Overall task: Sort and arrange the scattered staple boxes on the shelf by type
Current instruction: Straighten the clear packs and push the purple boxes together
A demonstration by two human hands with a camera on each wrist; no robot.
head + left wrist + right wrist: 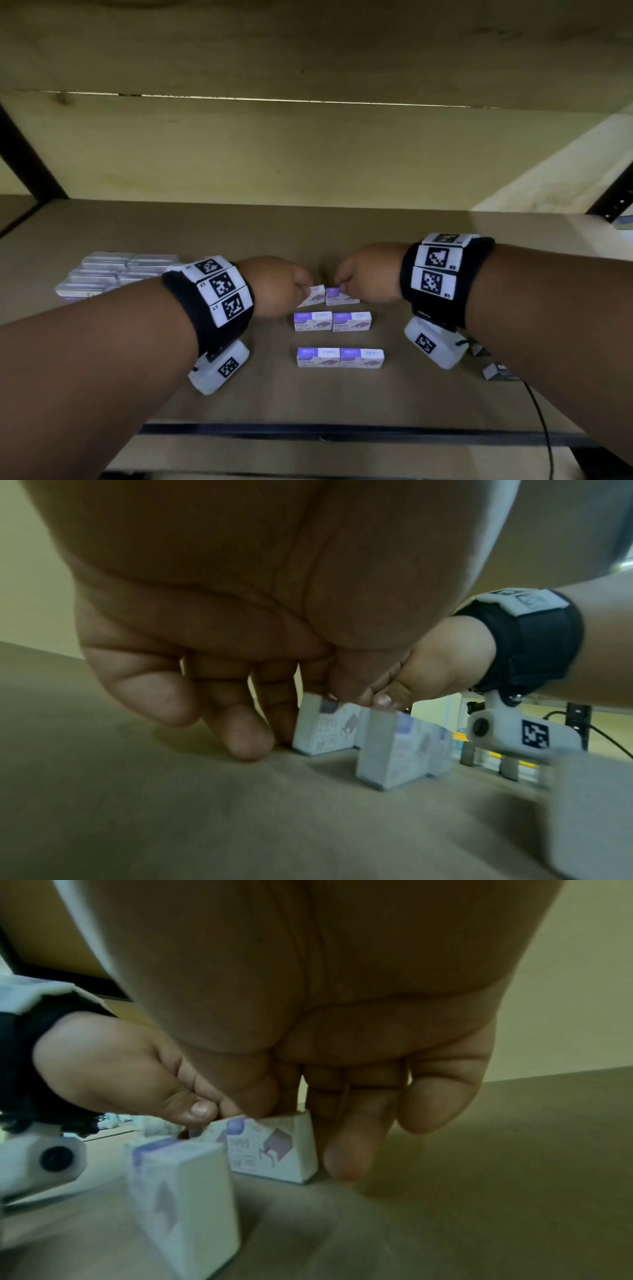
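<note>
Six white-and-purple staple boxes stand in three rows of two on the brown shelf board. My left hand pinches the back-left box, which sits slightly askew; its fingers reach down to the board behind that box. Beside it, my right hand pinches the back-right box, thumb in front and fingers behind the box. The two hands almost touch. The middle pair and the front pair lie flat and aligned.
A block of several pale flat boxes lies at the back left of the shelf. A dark-and-white box lies by my right forearm. A black cable runs over the shelf's front edge. The upper shelf hangs low overhead.
</note>
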